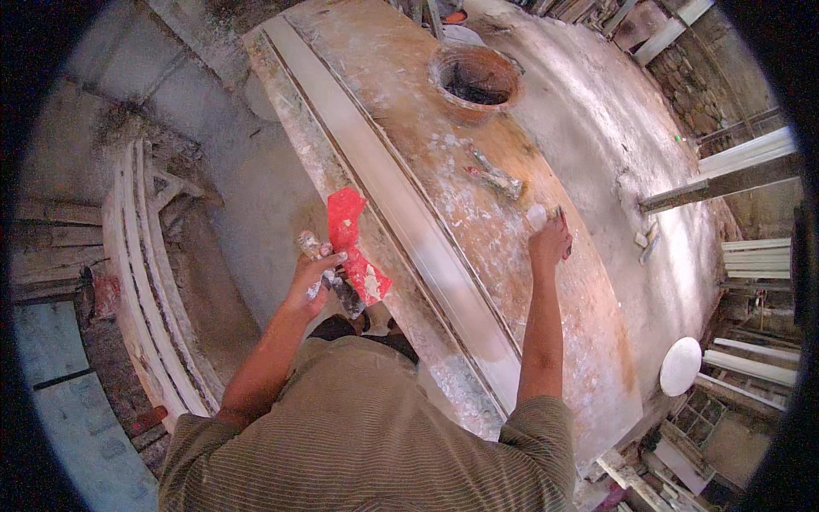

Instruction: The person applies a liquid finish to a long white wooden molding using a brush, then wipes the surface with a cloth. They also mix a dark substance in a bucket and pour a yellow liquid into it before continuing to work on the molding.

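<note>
My left hand is closed around a bright red, plaster-smeared flat piece, its thumb pressed on it. A dark, white-spattered piece hangs beside the red one in the same grip. Over the right part of the worktable, my right hand has its fingers closed on a small tool with a dark tip and a reddish end; its kind is hard to make out. By those fingertips shows a whitish patch. Between my hands a long pale moulding strip lies along the stained worktable.
Farther up the table stands a round brown bucket. A plaster-crusted brush-like tool lies between it and my right hand. At left are long white mouldings; at right, a white disc and stacked white strips.
</note>
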Tool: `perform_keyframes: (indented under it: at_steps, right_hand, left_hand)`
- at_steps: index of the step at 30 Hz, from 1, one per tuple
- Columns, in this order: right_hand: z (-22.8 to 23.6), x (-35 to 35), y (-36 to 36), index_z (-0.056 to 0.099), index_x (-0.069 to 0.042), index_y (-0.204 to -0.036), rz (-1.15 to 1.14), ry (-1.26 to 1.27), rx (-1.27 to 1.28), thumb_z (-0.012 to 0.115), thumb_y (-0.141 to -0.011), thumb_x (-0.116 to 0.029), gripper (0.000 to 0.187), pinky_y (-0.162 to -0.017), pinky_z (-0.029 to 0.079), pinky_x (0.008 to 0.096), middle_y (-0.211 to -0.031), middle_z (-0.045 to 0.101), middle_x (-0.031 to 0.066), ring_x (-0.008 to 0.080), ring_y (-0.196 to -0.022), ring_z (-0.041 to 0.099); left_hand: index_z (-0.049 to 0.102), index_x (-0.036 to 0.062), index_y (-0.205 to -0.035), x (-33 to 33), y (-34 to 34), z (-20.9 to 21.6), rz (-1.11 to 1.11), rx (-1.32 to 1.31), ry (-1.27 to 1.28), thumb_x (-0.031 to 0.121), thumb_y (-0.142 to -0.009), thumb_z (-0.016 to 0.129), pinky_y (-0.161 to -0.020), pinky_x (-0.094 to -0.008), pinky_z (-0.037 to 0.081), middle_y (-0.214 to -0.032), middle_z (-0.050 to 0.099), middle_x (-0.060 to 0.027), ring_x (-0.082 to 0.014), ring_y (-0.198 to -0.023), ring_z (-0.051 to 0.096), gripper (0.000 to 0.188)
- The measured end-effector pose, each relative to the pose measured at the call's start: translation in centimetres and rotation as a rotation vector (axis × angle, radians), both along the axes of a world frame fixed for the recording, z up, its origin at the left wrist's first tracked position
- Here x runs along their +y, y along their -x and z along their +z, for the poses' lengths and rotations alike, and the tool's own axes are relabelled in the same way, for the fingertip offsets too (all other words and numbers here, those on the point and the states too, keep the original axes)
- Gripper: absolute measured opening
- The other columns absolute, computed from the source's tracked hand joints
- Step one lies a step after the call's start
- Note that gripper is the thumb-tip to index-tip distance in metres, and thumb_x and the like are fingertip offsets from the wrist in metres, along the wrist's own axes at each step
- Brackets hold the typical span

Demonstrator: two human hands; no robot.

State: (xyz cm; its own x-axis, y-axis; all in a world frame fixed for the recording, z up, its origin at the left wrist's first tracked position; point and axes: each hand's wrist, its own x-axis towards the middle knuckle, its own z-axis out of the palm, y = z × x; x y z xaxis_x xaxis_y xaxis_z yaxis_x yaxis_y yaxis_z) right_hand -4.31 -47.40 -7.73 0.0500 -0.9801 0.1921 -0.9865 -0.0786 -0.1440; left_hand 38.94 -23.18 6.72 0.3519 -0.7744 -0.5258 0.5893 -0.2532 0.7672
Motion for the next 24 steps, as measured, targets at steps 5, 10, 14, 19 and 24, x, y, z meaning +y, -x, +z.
perform_keyframes:
  at_steps: [5, 10, 14, 19, 24]
  right_hand:
    - [3.7, -4.3, -10.0, 0.059, -0.005, -0.118, 0.386, 0.313, 0.093, 0.055, -0.085, -0.022, 0.037, -0.089, 0.047, 0.048, -0.112, 0.063, 0.0149, 0.0363, -0.106, 0.058]
    - [0.2, -10.5, -10.8, 0.054, -0.006, -0.121, 0.297, -0.296, 0.294, 0.054, -0.087, -0.022, 0.038, -0.087, 0.047, 0.0489, -0.121, 0.059, 0.0125, 0.0334, -0.111, 0.056]
    - [-0.2, -9.5, -12.8, 0.053, -0.01, -0.124, 0.295, -0.098, 0.307, 0.054, -0.087, -0.018, 0.039, -0.092, 0.044, 0.0491, -0.121, 0.057, 0.0119, 0.032, -0.109, 0.056]
    - [-0.2, -9.1, -13.5, 0.057, -0.014, -0.124, 0.2, -0.165, 0.252, 0.055, -0.088, -0.021, 0.037, -0.093, 0.044, 0.0488, -0.117, 0.057, 0.0118, 0.0325, -0.11, 0.054]
    - [-0.2, -12.3, -12.8, 0.061, -0.012, -0.118, 0.054, -0.279, 0.199, 0.059, -0.087, -0.027, 0.035, -0.089, 0.047, 0.0486, -0.114, 0.059, 0.0138, 0.0327, -0.11, 0.056]
  left_hand:
    - [0.059, 0.0067, -0.094, 1.2, -3.0, 0.2, 0.01, 0.022, -0.133, -0.002, -0.08, 0.068, -0.075, -0.0346, 0.052, -0.089, 0.064, -0.0033, -0.018, -0.085, 0.065, 0.019]
    - [0.057, 0.006, -0.1, 2.7, -7.4, -0.5, 0.07, 0.052, 0.005, -0.004, -0.079, 0.067, -0.077, -0.0354, 0.054, -0.093, 0.064, -0.005, -0.0194, -0.086, 0.065, 0.025]
    - [0.055, 0.0078, -0.099, 5.0, -11.2, -2.5, 0.197, 0.07, -0.081, -0.007, -0.077, 0.068, -0.079, -0.0355, 0.053, -0.092, 0.063, -0.0041, -0.0207, -0.086, 0.065, 0.03]
    - [0.055, 0.0087, -0.097, 7.6, -15.3, -4.1, 0.171, 0.094, -0.017, -0.006, -0.076, 0.069, -0.081, -0.0366, 0.052, -0.093, 0.062, -0.0046, -0.0212, -0.089, 0.064, 0.029]
    - [0.057, 0.0031, -0.109, 5.1, -16.7, -3.7, 0.167, 0.041, -0.03, -0.003, -0.077, 0.068, -0.082, -0.0354, 0.051, -0.101, 0.064, -0.0062, -0.0205, -0.093, 0.064, 0.034]
